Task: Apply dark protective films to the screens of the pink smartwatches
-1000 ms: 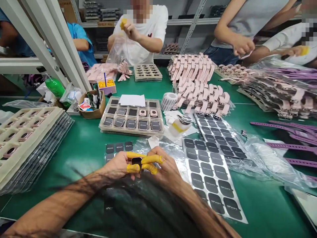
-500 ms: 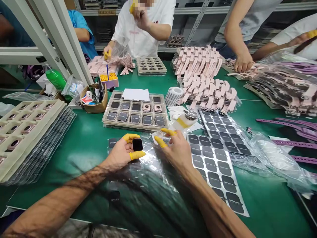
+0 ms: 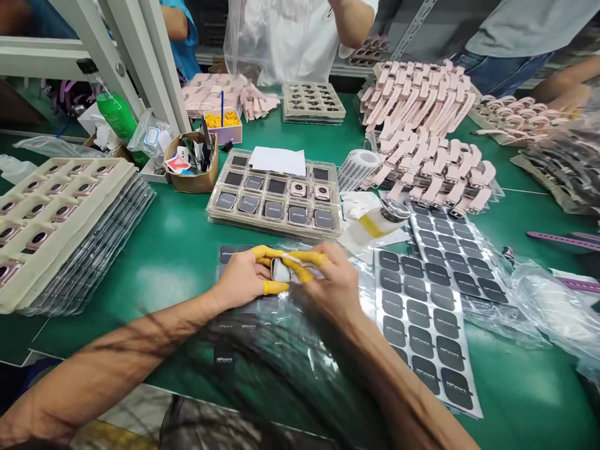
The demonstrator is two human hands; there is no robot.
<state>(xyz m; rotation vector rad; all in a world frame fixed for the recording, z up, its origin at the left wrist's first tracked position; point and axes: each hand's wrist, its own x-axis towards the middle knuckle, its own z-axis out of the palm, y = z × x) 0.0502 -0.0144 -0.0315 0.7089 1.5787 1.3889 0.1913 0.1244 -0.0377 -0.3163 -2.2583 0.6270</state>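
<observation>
Head view: a small, rounded-square watch case (image 3: 281, 270), dark-rimmed and pale-faced, is pinched by yellow-sheathed fingers of the left hand (image 3: 242, 276) above wrinkled, clear film (image 3: 281, 314) on the glossy green surface (image 3: 173, 240). Beside it, yellow-sheathed fingers of the right hand (image 3: 336, 278) are bunched together; whether anything is gripped cannot be told. Beyond, a molded tray (image 3: 276, 229) is seen.
</observation>
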